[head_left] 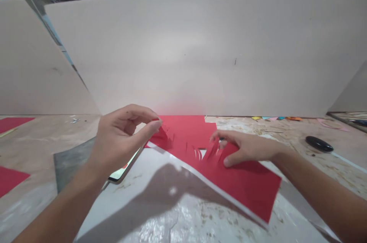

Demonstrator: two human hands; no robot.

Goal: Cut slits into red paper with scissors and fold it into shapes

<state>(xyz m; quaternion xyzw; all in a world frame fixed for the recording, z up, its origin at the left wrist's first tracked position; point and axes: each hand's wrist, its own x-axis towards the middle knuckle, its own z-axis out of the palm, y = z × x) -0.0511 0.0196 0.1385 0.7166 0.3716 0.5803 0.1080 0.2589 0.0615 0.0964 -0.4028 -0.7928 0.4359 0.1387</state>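
Observation:
A large red paper sheet with several cut slits near its middle lies on a white sheet on the table. My left hand hovers above the red paper's left corner with thumb and fingers pinched together; a thin bit of the red paper seems to sit at the fingertips. My right hand rests on the red paper beside the cut slits, fingers curled down onto it and partly smeared. A phone lies partly under my left hand.
White foam boards wall off the back and left. A dark oval object lies at right. Coloured paper scraps sit along the back board. More red paper lies at far left. A grey mat lies under the white sheet.

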